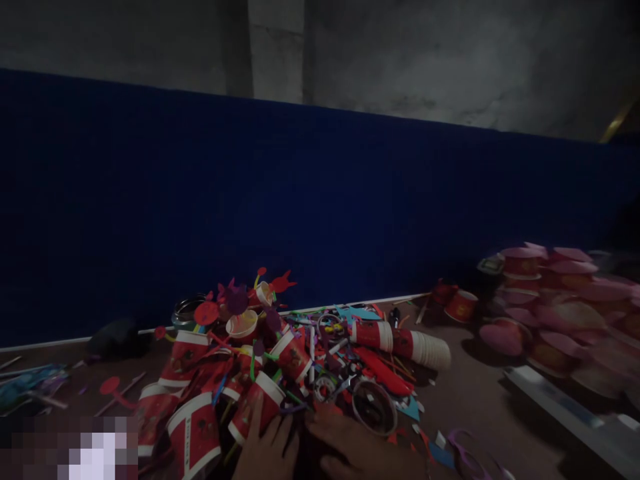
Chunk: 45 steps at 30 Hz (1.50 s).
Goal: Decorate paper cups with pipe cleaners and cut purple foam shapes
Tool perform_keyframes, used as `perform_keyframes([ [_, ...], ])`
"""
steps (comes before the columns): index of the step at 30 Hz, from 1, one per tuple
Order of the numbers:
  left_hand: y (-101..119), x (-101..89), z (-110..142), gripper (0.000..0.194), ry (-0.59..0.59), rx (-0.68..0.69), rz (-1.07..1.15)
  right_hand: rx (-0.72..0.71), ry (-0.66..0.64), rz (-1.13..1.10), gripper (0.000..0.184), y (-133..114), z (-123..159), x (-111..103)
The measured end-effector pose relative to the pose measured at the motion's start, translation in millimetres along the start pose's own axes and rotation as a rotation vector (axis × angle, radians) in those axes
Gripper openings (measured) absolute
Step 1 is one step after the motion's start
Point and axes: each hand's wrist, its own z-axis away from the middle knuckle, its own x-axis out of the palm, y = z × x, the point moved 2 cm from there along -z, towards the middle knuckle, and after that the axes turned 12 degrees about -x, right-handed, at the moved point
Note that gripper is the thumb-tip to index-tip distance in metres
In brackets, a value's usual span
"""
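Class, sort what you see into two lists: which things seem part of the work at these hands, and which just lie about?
Probably in the work:
- left hand, by a red-and-white cup
- right hand, at the pile's near edge

Probably lying about:
- pink-topped cups
- long pale object

Deep blue panel, red-and-white paper cups

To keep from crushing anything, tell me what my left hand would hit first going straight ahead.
Likely the tilted red-and-white cup; a finger of the left hand overlaps it in view, but touch or gap is unclear.
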Motion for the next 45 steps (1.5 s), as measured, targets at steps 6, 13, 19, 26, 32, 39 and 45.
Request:
perform_keyframes([
  [6, 1, 2.7, 0, 0.030, 0.078, -0.009, -0.009, 0.090, 0.146, 0.038, 0.046, 42, -17, -6],
  [13, -1, 12.9, 1, 0.024, 0.106, 0.031, -0.014, 0.183, 0.530, 0.095, 0.033, 74, -20, -26],
  [19, 2, -7.4, -9, 0.032, 0.251, 0.077, 0.040, 0.377, 0.499, 0.491, 0.032, 75, -39, -30],
  [26, -4, -1.1, -4, 0.029, 0.250, 0.029, -0.012, 0.421, 0.488, 0.614, 0.043, 76, -55, -27],
  [32, -6, -0.1, -3, 0.022, 0.272, 0.002, 0.004, 0.417, 0.418, 0.630, 0.051, 81, -53, -23],
  [39, -10, -8.6, -4, 0.034, 0.208, 0.055, -0.084, 0.340, 0.359, 0.617, 0.045, 82, -54, -23],
  [45, -16, -3.6, 2, 0.034, 0.089, -0.155, -0.071, 0.379, 0.359, 0.618, 0.054, 92, -53, -24],
])
